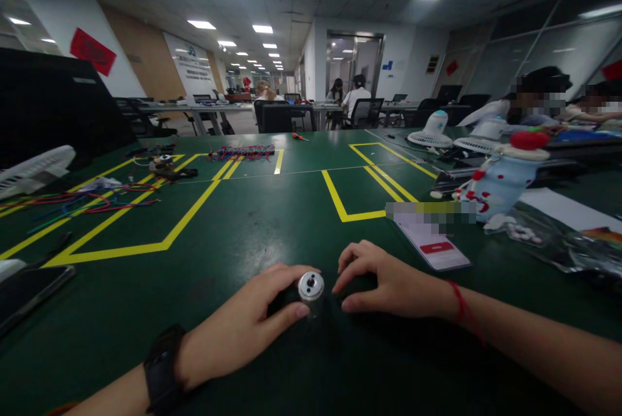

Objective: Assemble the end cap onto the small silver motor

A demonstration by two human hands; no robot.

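Observation:
A small silver electric motor [311,288] stands upright on the green tabletop [253,221], its round end face up with a short shaft at the centre and dark holes beside it. My left hand [243,319] grips it from the left, thumb in front and index finger behind; the other fingers are mostly hidden. To the right of the motor, my right hand [383,280] rests with curved fingers apart from the thumb and nothing between them. A lit phone [432,244] lies just beyond my right hand.
Yellow tape lines [119,254] mark the table. Coloured wires [97,199] lie on the left, near a dark phone [34,296]. A wire bundle [243,153] and screwdriver [300,137] are farther back. On the right stand a blue cup [508,179] and small fans [432,132]; a person sits beyond.

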